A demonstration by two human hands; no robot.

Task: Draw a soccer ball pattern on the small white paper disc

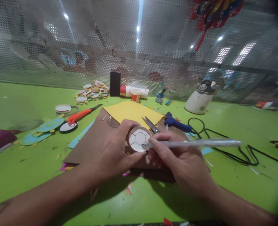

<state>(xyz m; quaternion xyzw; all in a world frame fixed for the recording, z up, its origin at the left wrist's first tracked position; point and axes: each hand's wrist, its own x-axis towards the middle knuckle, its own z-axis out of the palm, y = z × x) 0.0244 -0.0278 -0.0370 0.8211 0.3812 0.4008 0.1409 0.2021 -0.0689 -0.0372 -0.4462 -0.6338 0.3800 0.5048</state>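
My left hand (111, 147) is closed around a small round disc (139, 138), white with a hexagon football pattern and a brown rim, held upright over a brown card sheet (87, 144). My right hand (174, 157) pinches a long clear glue stick (195, 143) that points left, with its tip touching the disc's right side. A yellow paper sheet (131, 113) lies on the brown card just behind the disc.
Scissors (151, 124) and a blue glue gun (176, 123) with a black cable (223, 147) lie behind my hands. An orange cutter (81, 115), paper circles (49, 125), tape rolls (91, 91), a glue cup (136, 94) and a white kettle (200, 99) stand on the green table (223, 188).
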